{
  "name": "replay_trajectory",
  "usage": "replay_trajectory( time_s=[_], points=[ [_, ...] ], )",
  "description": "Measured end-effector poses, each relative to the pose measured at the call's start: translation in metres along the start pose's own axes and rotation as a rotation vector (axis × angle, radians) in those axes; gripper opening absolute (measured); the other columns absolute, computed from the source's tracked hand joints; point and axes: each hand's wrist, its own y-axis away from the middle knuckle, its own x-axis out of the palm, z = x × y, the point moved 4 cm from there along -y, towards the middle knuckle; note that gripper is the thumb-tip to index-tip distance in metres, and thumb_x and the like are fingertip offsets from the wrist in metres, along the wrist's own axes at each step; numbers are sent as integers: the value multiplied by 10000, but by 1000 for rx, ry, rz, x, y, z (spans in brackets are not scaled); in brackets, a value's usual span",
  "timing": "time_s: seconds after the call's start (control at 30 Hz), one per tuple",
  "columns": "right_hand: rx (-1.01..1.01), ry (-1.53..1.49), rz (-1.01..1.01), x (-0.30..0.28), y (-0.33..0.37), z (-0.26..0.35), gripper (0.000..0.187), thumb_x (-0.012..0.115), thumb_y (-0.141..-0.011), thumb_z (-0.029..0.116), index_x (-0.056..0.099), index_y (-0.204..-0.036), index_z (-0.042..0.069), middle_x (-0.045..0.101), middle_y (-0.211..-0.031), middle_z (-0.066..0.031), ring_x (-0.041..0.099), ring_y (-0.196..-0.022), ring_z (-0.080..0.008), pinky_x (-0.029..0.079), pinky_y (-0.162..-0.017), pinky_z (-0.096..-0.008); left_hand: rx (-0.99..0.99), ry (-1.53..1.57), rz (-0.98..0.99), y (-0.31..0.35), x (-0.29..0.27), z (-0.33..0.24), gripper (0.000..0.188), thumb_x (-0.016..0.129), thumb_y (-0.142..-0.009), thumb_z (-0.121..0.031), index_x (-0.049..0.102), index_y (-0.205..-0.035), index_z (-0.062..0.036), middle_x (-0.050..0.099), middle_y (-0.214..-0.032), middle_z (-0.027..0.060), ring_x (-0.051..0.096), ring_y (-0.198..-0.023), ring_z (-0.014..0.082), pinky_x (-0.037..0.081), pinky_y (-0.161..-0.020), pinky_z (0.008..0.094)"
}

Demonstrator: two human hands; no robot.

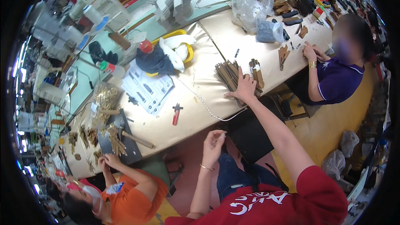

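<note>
My right hand (pixel 245 88) reaches out over the table, its fingers spread and touching a pile of brown strips (pixel 226 74) near the table's edge. Beside its fingertips lies a smaller banded bundle of brown strips (pixel 257 75). Closer to my body, my left hand (pixel 213 145) is raised in front of the table edge with its fingers curled together. Whatever those fingers may hold is too small to make out. A white cord (pixel 202 101) runs across the table and ends near my right hand. Red-handled pliers (pixel 176 114) lie to the left.
A person in purple (pixel 339 79) works at the right, and another in orange (pixel 137 196) at the left. Printed sheets (pixel 148 85), a yellow tray (pixel 190 52) with cloth, and clear plastic bags (pixel 252 8) occupy the table. A black seat (pixel 250 135) stands below its edge.
</note>
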Motion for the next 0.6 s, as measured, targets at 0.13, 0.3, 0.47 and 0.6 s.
replay_trajectory(
  time_s=[0.13,0.3,0.47,0.6],
  points=[
    [7,-13,17,1,-9,0,1334,854,-479,522,79,-1475,88,478,-1155,-223,482,-1067,-347,350,-902,-460,-214,38,-87,-42,-29,2,228,539,-944,-197,552,-1110,-41,632,-1072,84,609,-955,133,462,-797,237],
    [34,-103,25,-2,-13,-6,1224,833,-529,386,111,-1472,87,501,-1094,-219,484,-1040,-378,365,-929,-431,-328,123,67,-73,-24,5,241,519,-956,-213,540,-1119,-37,625,-1085,84,614,-969,141,474,-790,241],
    [14,-266,137,-4,-21,-19,1117,803,-564,322,175,-1453,70,514,-1103,-209,507,-1077,-338,403,-956,-390,-375,134,115,-101,-18,7,244,522,-954,-223,540,-1116,-41,620,-1095,84,608,-942,140,473,-786,248],
    [-63,-948,292,-13,-25,-35,919,751,-612,294,333,-1378,7,539,-1223,-206,568,-1075,-238,468,-904,-352,-391,151,127,-132,-13,9,322,492,-963,-302,513,-1165,-53,584,-1156,94,573,-990,164,453,-836,284]
  ],
)
